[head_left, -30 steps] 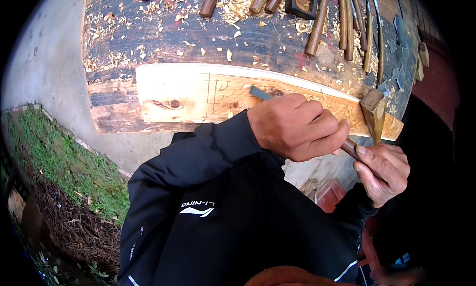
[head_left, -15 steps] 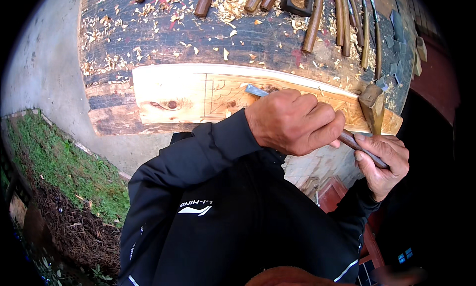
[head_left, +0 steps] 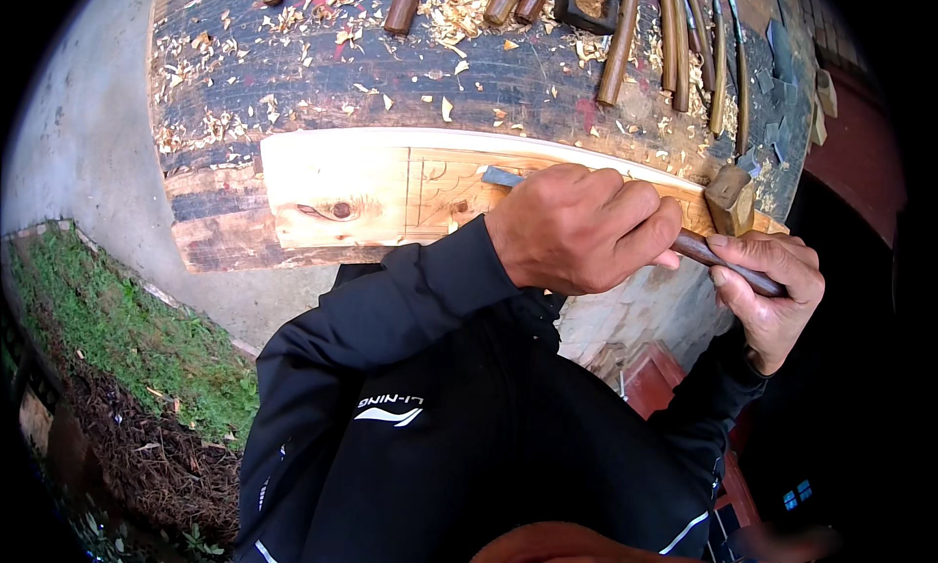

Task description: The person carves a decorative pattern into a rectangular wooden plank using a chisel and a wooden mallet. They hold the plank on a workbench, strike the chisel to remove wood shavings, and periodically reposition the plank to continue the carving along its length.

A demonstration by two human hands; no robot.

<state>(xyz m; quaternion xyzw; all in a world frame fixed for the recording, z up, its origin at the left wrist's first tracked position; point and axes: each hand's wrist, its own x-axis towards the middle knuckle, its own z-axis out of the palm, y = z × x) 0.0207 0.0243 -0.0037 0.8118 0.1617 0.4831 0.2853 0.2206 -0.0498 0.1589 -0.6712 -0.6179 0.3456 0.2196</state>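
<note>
My left hand (head_left: 586,229) is closed around a wood chisel near its blade. The chisel's flat metal blade (head_left: 501,176) points left and rests on a pale wooden board (head_left: 337,177) with carved and drawn lines. My right hand (head_left: 777,290) grips the dark wooden handle (head_left: 702,248) near its butt end, thumb and fingers pinching it. The board lies along the bench's near edge, and my left hand hides part of its carved middle. A wooden block, like a mallet head (head_left: 731,198), sits at the board's right end, just above my right hand.
The dark, worn workbench (head_left: 322,84) carries scattered shavings (head_left: 454,16). Along its far side lie several wooden-handled tools (head_left: 619,50) and a dark square box (head_left: 586,1). Grey scraps (head_left: 779,50) lie at the right edge. Grass (head_left: 107,309) borders the paving at left.
My right hand has moved up and to the right, lifting the handle's butt end, so the chisel lies at a flatter slant in the picture. My left hand has barely shifted.
</note>
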